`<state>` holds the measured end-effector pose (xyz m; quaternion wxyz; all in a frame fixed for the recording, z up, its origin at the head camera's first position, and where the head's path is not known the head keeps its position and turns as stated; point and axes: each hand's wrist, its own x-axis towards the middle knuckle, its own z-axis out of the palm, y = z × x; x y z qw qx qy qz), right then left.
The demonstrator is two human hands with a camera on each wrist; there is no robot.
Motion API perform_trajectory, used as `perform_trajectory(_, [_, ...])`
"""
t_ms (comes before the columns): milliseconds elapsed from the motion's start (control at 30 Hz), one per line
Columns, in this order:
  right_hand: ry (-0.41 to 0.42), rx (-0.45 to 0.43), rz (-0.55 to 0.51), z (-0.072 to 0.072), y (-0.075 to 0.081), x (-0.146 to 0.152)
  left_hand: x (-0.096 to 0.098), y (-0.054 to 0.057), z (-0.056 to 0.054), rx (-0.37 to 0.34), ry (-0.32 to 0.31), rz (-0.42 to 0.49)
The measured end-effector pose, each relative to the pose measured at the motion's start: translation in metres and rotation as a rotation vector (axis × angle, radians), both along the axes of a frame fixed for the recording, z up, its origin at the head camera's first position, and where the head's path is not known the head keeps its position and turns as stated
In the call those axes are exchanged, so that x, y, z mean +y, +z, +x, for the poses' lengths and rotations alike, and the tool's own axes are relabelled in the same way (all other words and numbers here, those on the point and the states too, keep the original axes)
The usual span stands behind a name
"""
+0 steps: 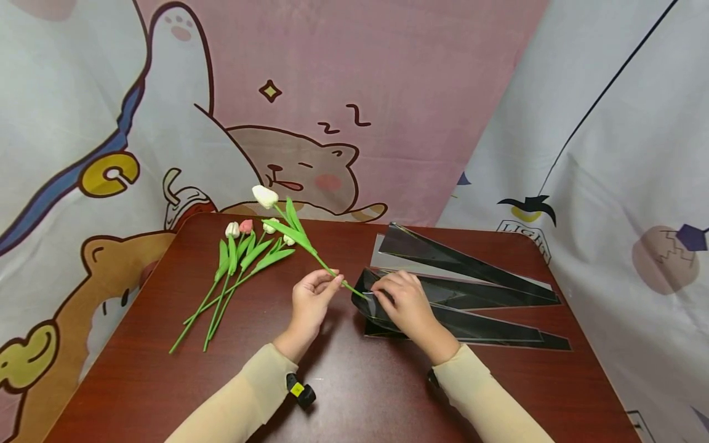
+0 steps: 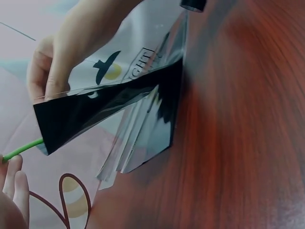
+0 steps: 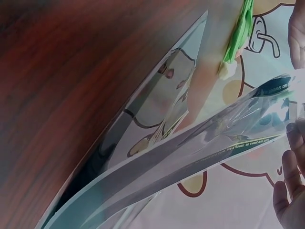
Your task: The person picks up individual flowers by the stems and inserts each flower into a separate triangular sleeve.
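Over the middle of the table (image 1: 332, 400), my left hand (image 1: 311, 306) pinches the white tulip (image 1: 300, 236) by its stem, its bloom pointing toward the far left corner. My right hand (image 1: 407, 304) pinches the mouth of a black-and-clear flower sleeve (image 1: 482, 324), whose narrow end points to the right edge. The stem meets that mouth; how far inside it reaches I cannot tell. I judge the tulip light, its stem springy yet firm, best held low, below the leaves, which could snag. The sleeve looks thin, slick and easily creased, so I would grip only the rim, lightly. More tulips (image 1: 232, 255) lie toward the left edge, more sleeves (image 1: 460, 257) near the far right corner.
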<state>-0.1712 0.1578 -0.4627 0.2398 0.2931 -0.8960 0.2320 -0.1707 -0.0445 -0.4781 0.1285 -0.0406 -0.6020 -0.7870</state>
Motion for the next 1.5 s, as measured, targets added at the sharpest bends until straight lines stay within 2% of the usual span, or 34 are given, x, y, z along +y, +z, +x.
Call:
perform_trajectory(200, [0.012, 0.005, 0.016, -0.001, -0.001, -0.001, 0.004, 0.002, 0.004, 0.039, 0.023, -0.123])
perform_trajectory(333, [0.009, 0.012, 0.020, -0.001, -0.002, -0.001, 0.005, 0.014, 0.010, 0.043, 0.036, -0.195])
perform_trajectory(467, [-0.006, 0.014, 0.023, -0.002, -0.002, -0.002, 0.006, 0.023, 0.016, 0.046, 0.014, -0.249])
perform_trajectory(533, [-0.015, 0.018, 0.028, -0.002, -0.003, -0.002, 0.005, 0.022, 0.016, 0.051, -0.017, -0.236])
perform_trajectory(667, [-0.041, 0.036, 0.043, -0.001, -0.004, -0.002, 0.003, 0.008, 0.011, 0.052, -0.097, -0.185])
perform_trajectory(767, [-0.053, 0.046, 0.045, -0.001, -0.005, -0.002, 0.002, -0.002, 0.007, 0.054, -0.143, -0.185])
perform_trajectory(867, [-0.055, 0.048, 0.045, -0.002, -0.004, -0.002, 0.002, -0.005, 0.006, 0.066, -0.174, -0.191])
perform_trajectory(1000, [-0.053, 0.044, 0.047, -0.002, -0.003, -0.002, 0.003, -0.004, 0.006, 0.056, -0.174, -0.194])
perform_trajectory(1133, [-0.051, 0.044, 0.035, -0.002, -0.003, -0.002, 0.004, -0.002, 0.005, 0.055, -0.144, -0.207])
perform_trajectory(1267, [-0.044, 0.037, 0.028, -0.002, -0.003, -0.001, 0.004, 0.000, 0.006, 0.033, -0.123, -0.175])
perform_trajectory(1300, [-0.042, 0.030, 0.029, -0.001, -0.003, -0.001, 0.004, 0.004, 0.007, 0.022, -0.121, -0.164])
perform_trajectory(1500, [-0.037, 0.035, 0.018, 0.000, -0.004, -0.002, 0.005, 0.001, 0.009, -0.010, -0.122, -0.145])
